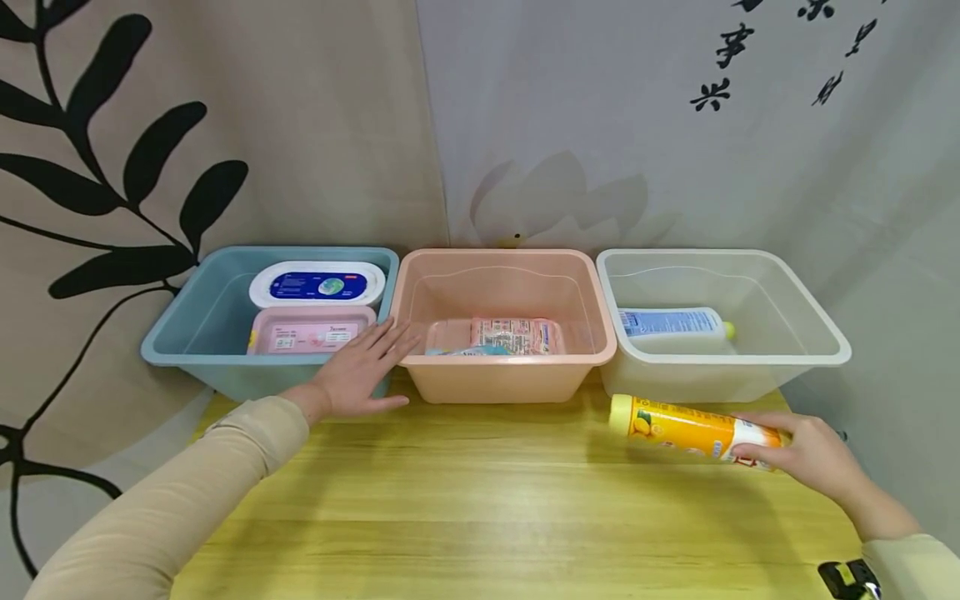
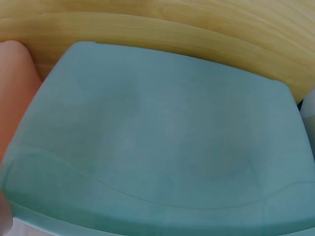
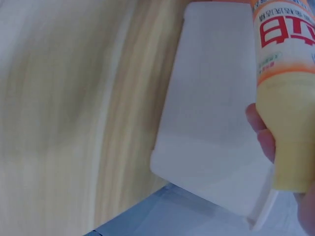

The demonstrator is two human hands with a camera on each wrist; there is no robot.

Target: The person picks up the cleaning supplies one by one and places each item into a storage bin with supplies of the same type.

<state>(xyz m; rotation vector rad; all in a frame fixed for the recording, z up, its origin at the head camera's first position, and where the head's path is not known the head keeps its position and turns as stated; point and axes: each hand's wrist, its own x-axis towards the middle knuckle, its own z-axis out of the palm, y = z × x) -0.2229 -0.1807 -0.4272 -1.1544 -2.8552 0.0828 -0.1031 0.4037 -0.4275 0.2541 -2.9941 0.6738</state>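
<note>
My right hand (image 1: 806, 454) grips a yellow-orange dish soap bottle (image 1: 693, 429) by one end. The bottle lies nearly level, just in front of the white bin (image 1: 712, 379). In the right wrist view, fingers curl around the pale yellow neck of the bottle (image 3: 285, 105). With fingers spread straight, my left hand (image 1: 360, 371) is at the front right corner of the blue bin (image 1: 247, 379), beside the pink bin (image 1: 502, 379). Inside the blue bin are a white-and-blue wipes pack (image 1: 318, 284) and a pink lidded pack (image 1: 311, 331).
Several packs, one of them red-and-white (image 1: 517, 335), lie in the pink bin. The white bin holds a white-and-blue bottle (image 1: 671, 325) with a yellow-green cap. All three bins stand side by side at the back of the wooden table (image 1: 480, 508), against a curtain (image 1: 337, 125).
</note>
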